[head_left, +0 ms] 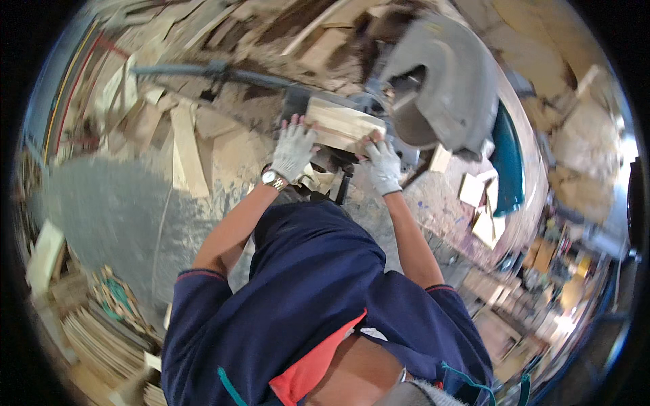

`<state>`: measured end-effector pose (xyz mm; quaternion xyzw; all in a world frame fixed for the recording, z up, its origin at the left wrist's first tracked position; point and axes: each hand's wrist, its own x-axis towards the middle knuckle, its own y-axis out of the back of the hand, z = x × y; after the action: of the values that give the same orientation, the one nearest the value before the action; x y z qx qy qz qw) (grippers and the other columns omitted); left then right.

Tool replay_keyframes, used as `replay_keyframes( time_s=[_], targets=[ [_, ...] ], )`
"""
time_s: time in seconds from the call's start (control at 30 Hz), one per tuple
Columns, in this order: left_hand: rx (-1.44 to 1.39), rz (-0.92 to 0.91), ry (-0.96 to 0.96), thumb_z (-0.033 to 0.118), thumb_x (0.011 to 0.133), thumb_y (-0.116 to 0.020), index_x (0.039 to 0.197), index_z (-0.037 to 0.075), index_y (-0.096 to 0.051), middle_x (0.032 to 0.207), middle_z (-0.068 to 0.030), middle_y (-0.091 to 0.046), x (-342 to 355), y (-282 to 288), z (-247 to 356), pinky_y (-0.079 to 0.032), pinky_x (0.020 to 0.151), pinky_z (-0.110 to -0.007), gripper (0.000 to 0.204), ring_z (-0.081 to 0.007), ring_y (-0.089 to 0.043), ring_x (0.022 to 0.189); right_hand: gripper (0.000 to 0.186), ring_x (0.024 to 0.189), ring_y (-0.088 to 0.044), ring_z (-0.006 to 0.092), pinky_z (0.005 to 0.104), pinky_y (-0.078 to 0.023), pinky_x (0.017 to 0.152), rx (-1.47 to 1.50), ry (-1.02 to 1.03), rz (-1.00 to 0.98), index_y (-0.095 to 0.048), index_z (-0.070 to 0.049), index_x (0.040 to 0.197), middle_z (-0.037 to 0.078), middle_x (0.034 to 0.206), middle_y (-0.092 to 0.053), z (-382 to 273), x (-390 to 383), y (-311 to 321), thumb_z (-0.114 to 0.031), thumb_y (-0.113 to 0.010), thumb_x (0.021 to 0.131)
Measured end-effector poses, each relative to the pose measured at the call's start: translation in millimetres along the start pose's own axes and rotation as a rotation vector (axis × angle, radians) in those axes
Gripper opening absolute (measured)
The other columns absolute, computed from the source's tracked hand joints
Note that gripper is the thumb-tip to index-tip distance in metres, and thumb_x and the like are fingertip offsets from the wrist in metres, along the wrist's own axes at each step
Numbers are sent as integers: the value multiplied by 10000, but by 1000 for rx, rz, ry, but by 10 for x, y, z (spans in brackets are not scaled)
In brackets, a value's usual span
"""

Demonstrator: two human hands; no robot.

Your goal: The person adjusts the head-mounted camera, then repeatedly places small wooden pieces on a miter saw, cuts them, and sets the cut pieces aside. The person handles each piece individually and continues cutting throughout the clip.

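Note:
A short pale wooden block (344, 122), apparently made of boards side by side, lies across the dark metal bed of a grey power saw (440, 84). My left hand (294, 150), in a white fingertipless glove, is open, its fingers stretched forward at the block's left end. On the block's near right corner, the bent fingers of my right hand (382, 162), gloved alike, press and grip the wood. Beside that hand rises the saw's rounded guard; the blade cannot be made out. A wristwatch (273, 178) is on my left wrist.
A long metal rail (183, 70) runs left from the saw. Loose boards (188, 150) and offcuts (485, 203) lie at both sides, with more scrap wood behind. A teal curved panel (508, 162) stands at the right. Stacked thin boards (105, 345) are at the lower left.

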<state>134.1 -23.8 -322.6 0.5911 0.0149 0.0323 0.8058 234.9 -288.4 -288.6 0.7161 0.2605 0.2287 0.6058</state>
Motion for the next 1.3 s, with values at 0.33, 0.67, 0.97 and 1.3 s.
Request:
replay_keyframes(
  time_s=[0.33,0.67,0.97,1.3],
  targets=[
    [189,-80,2,413,932,-704,1531,65,-476,1597,-237,-418,129,238,258,-260,1231,-609,730,-404,-336,1528,561,1326,-506,401,520,-419,1115,203,-117,76,-646,-227,1307,99,1462,-556,0,-67,41,-383,-831,801],
    [137,5,-116,315,901,-759,1304,-75,-602,1559,-226,-468,226,18,31,-439,1161,-437,582,-390,-427,1461,351,737,-677,235,375,-562,697,906,-1263,908,-667,5,1119,140,930,-720,984,-713,-318,-286,-740,936],
    [199,54,-42,378,871,-785,1405,16,-598,1529,-263,-497,244,190,146,-442,1142,-465,672,-414,-458,1437,183,744,-611,256,352,-526,601,2302,-1120,959,-537,-24,1103,129,958,-609,1996,-541,-622,-203,-564,1078],
    [63,48,105,438,886,-742,1443,201,-601,1497,-201,-543,69,80,72,-397,1137,-531,622,-400,-478,1416,123,777,-673,187,311,-561,700,2042,-898,802,-617,-3,1007,91,893,-677,812,-1573,-312,-117,-613,1053]
  ],
)
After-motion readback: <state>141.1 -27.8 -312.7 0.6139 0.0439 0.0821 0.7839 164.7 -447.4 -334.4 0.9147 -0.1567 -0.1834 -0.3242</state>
